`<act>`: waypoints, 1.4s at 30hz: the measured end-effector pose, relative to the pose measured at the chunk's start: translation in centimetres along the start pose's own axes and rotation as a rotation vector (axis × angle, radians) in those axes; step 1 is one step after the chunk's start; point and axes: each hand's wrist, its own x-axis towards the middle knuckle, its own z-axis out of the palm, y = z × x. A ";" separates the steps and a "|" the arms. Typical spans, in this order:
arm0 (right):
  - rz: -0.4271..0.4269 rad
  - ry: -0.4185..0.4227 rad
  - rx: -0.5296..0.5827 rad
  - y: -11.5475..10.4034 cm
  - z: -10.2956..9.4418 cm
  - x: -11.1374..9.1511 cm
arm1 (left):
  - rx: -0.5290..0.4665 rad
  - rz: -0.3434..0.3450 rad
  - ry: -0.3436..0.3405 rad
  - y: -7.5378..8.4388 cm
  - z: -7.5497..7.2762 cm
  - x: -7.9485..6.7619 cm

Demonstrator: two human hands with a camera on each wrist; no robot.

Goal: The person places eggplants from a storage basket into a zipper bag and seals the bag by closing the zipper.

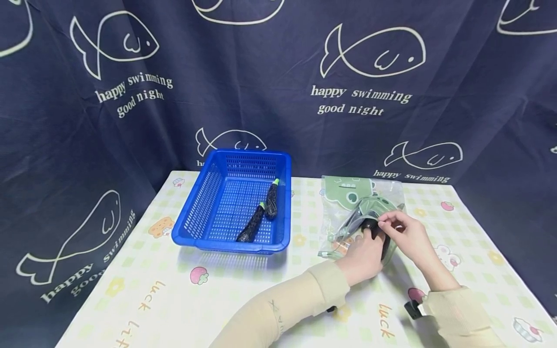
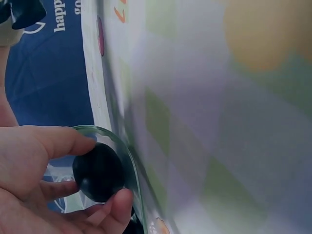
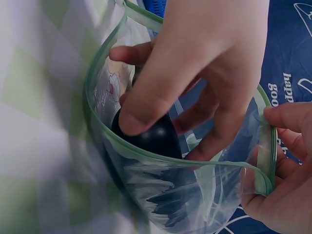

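A clear zip bag (image 1: 328,220) with green print and a green rim lies on the right of the table, its mouth spread wide in the right wrist view. Reaching inside that mouth, my left hand (image 1: 362,257) grips a glossy dark eggplant (image 2: 100,170) by its rounded end. My right hand (image 1: 406,237) pinches the bag's rim between thumb and fingers on the right side. Other dark shapes show through the plastic; their number is unclear. Most of the held eggplant is hidden by the fingers and the bag.
Left of the bag stands a blue plastic basket (image 1: 187,227) with two dark eggplants (image 1: 252,224) lying in its right half. A patterned cloth covers the table (image 1: 235,299). Behind it hangs a dark blue curtain (image 1: 270,72) with white fish drawings.
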 end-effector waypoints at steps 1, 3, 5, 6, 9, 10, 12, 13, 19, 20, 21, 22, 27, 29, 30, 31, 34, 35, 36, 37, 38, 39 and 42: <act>0.003 -0.002 -0.001 0.0 0.0 0.0 | -0.006 0.002 -0.004 -0.1 -0.1 -0.1; 0.008 -0.003 -0.003 0.0 0.0 0.0 | -0.019 0.003 -0.014 -0.2 -0.3 -0.4; 0.011 -0.004 -0.003 0.0 0.0 -0.1 | -0.035 0.002 -0.024 -0.3 -0.5 -0.7; 0.011 -0.004 -0.001 0.0 0.0 -0.1 | -0.037 0.006 -0.026 -0.3 -0.7 -0.9; 0.009 -0.003 -0.001 -0.1 0.0 -0.1 | -0.039 0.023 -0.035 -0.5 -1.2 -1.5; 0.007 -0.003 0.001 -0.2 0.0 -0.1 | -0.037 0.033 -0.035 -0.6 -1.3 -1.6; 0.007 -0.004 0.004 -0.2 0.0 0.0 | -0.031 0.050 -0.029 -0.7 -1.5 -1.9; 0.007 -0.005 0.004 -0.2 0.0 0.0 | -0.031 0.057 -0.028 -0.7 -1.6 -2.0; 0.012 -0.004 -0.006 0.0 -0.1 -0.1 | -0.028 0.084 -0.041 -0.8 -2.5 -3.0; 0.013 -0.003 -0.009 0.0 -0.1 -0.1 | -0.029 0.088 -0.045 -0.8 -2.7 -3.2; 0.014 -0.002 -0.008 0.0 -0.1 -0.2 | -0.030 0.091 -0.050 -0.9 -3.0 -3.4; 0.014 -0.002 -0.008 0.0 -0.1 -0.2 | -0.033 0.098 -0.051 -1.0 -3.2 -3.6; 0.014 0.001 0.002 -0.1 -0.1 -0.3 | -0.031 0.126 -0.046 -1.5 -4.1 -4.4; 0.019 0.003 0.004 0.0 -0.1 -0.4 | -0.029 0.143 -0.046 -1.7 -4.3 -4.7; 0.020 0.003 0.005 0.0 -0.1 -0.4 | -0.025 0.154 -0.048 -1.8 -4.4 -4.9; 0.022 0.003 0.007 0.0 -0.1 -0.4 | -0.023 0.163 -0.049 -1.9 -4.6 -5.0; 0.021 0.002 0.011 0.0 -0.1 -0.4 | -0.012 0.174 -0.061 -2.3 -5.1 -5.4; 0.020 0.004 0.012 0.0 -0.1 -0.4 | -0.007 0.176 -0.066 -2.4 -5.3 -5.5; 0.018 0.004 0.012 0.0 -0.1 -0.4 | -0.003 0.176 -0.071 -2.6 -5.4 -5.6; 0.016 0.006 0.013 -0.1 -0.1 -0.4 | -0.005 0.178 -0.073 -2.7 -5.5 -5.8; 0.013 0.007 0.013 0.0 -0.1 -0.4 | -0.004 0.179 -0.075 -2.8 -5.7 -5.9; 0.011 0.008 0.014 0.0 -0.1 -0.4 | -0.003 0.180 -0.076 -2.8 -5.8 -6.0; 0.010 0.009 0.016 0.0 -0.1 -0.4 | -0.004 0.195 -0.081 -3.1 -6.3 -6.2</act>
